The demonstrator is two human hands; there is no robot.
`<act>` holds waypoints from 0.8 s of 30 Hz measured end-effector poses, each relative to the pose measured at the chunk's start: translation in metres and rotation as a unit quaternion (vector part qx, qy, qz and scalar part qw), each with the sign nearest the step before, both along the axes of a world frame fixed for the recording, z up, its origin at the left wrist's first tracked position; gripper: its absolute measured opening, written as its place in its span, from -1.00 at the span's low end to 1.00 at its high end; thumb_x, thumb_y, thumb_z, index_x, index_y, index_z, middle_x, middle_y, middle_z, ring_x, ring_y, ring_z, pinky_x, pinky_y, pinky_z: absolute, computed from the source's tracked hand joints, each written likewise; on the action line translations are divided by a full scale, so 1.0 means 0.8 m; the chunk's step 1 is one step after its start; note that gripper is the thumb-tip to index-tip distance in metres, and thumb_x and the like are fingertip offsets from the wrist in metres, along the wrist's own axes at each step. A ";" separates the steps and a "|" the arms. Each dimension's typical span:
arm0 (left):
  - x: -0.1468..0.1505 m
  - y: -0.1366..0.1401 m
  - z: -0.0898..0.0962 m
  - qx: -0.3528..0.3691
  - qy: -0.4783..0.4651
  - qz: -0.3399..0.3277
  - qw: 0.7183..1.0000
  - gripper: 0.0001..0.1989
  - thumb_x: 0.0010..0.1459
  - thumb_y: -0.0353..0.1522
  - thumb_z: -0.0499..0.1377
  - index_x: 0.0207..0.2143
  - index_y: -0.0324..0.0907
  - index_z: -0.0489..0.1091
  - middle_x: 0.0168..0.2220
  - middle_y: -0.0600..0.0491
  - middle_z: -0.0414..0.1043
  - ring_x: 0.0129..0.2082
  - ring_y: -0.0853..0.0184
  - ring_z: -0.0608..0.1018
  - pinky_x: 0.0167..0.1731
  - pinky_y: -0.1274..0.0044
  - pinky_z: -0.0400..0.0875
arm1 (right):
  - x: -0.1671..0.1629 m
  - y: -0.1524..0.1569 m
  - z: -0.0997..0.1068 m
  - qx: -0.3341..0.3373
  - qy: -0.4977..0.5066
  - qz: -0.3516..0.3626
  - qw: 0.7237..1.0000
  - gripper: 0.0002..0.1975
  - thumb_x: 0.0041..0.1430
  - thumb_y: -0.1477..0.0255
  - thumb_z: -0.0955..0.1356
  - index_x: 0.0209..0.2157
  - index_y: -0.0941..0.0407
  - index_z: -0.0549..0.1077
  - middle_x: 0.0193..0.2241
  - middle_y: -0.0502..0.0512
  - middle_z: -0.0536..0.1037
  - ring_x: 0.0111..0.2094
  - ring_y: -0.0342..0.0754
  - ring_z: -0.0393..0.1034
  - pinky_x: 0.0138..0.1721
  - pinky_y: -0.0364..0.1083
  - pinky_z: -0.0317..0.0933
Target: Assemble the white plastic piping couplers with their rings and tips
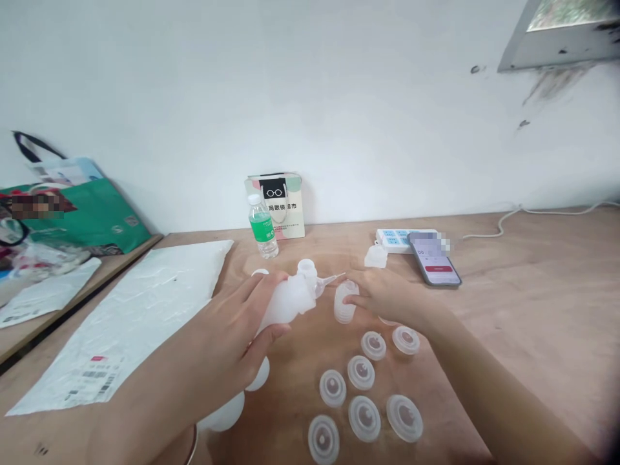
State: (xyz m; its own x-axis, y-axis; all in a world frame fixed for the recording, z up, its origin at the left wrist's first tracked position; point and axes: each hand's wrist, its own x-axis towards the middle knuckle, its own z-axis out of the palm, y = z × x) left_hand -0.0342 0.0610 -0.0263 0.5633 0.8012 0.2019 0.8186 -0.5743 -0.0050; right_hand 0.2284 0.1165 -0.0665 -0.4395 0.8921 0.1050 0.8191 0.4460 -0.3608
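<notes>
My left hand is wrapped round a white squeeze bottle, which is tipped on its side. Its clear pointed nozzle faces right, towards my other hand. The fingers of my right hand are closed on a small ribbed translucent plastic piece, just beyond the nozzle tip. Behind the squeeze bottle shows the open neck of another white bottle. Rounded white pieces are partly hidden under my left hand. Several round translucent lids lie on the wooden table between my arms.
A water bottle and a paper bag stand by the wall. At the right are a power strip, a phone and a small white container. A white mailing bag and a green bag lie left.
</notes>
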 end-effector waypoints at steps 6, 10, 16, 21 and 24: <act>-0.004 0.001 -0.002 0.029 0.013 -0.008 0.999 -0.52 0.33 -0.20 -0.05 0.24 -0.13 0.00 0.16 -0.10 0.32 0.13 0.08 0.43 0.02 0.24 0.44 | 0.024 -0.018 0.029 0.015 0.299 -0.045 0.953 -0.67 0.22 0.18 0.32 -0.03 0.00 0.41 -0.14 0.09 0.55 -0.15 0.02 0.45 -0.18 -0.01 0.33; 0.003 0.004 -0.003 0.052 0.009 -0.031 0.998 -0.50 0.32 -0.18 -0.05 0.24 -0.13 -0.01 0.10 -0.10 0.37 0.11 0.10 0.45 -0.03 0.27 0.49 | 0.013 -0.026 0.031 -0.078 0.440 0.062 0.893 -0.70 0.20 0.24 0.37 -0.04 0.00 0.40 -0.13 0.05 0.55 -0.13 -0.06 0.46 -0.15 -0.08 0.36; 0.004 0.002 0.005 0.039 -0.003 -0.038 0.999 -0.50 0.31 -0.20 -0.03 0.25 -0.05 -0.04 0.10 -0.05 0.38 0.03 0.16 0.51 -0.13 0.34 0.55 | -0.014 -0.040 0.031 -0.117 0.438 0.096 0.886 -0.70 0.19 0.32 0.38 -0.03 -0.01 0.41 -0.14 -0.01 0.55 -0.14 -0.09 0.45 -0.12 -0.09 0.36; -0.017 -0.008 -0.003 0.064 -0.002 -0.085 0.994 -0.49 0.26 -0.20 0.02 0.23 -0.04 0.04 0.07 -0.03 0.43 0.03 0.16 0.53 -0.10 0.43 0.53 | -0.022 -0.065 0.034 -0.124 0.352 0.095 0.923 -0.68 0.18 0.28 0.38 -0.02 -0.09 0.39 -0.06 -0.06 0.52 -0.09 -0.07 0.45 -0.17 -0.12 0.37; -0.024 -0.021 -0.010 0.015 -0.029 -0.111 0.993 -0.53 0.23 -0.17 0.05 0.18 0.00 0.11 -0.08 0.02 0.51 -0.18 0.24 0.61 -0.25 0.52 0.55 | -0.023 -0.078 0.035 -0.168 0.307 0.117 0.929 -0.66 0.15 0.25 0.40 -0.01 -0.15 0.38 -0.09 -0.09 0.55 -0.13 -0.06 0.47 -0.28 -0.16 0.38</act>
State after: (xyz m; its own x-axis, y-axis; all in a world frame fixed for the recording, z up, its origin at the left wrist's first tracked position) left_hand -0.0537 0.0444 -0.0342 0.7125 0.6513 0.2610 0.6711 -0.7412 0.0176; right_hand 0.2101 0.0540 -0.0387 -0.5755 0.8070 0.1327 0.3075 0.3639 -0.8792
